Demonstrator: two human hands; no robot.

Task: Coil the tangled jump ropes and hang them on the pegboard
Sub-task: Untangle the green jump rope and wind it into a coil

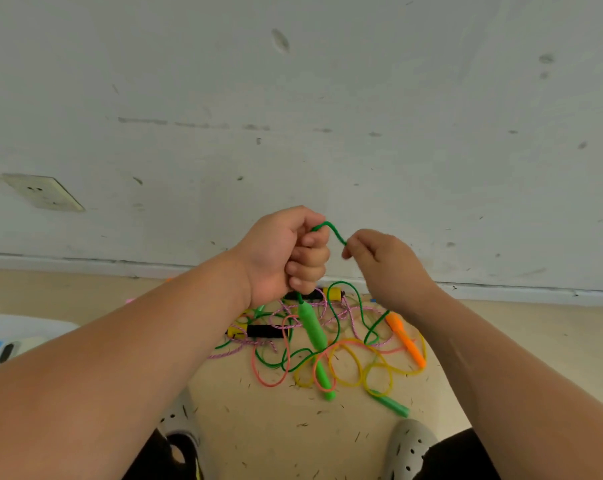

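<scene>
A tangle of jump ropes (328, 344) lies on the beige floor in front of my feet: green, yellow, pink-orange and braided pink cords, with green, orange and black-and-yellow handles. My left hand (286, 254) is fisted around the green rope (333, 230), and a green handle (313, 329) hangs straight down below the fist. My right hand (379, 258) pinches the same green cord just right of the fist, a short arch of cord spanning between the two hands. The rest of the green cord trails down into the pile. No pegboard is in view.
A scuffed white wall (293, 116) rises just behind the pile, with a socket (42, 192) at the left. My grey clogs (409, 448) stand at the bottom edge. A white sheet with small objects (12, 341) lies on the floor at the left.
</scene>
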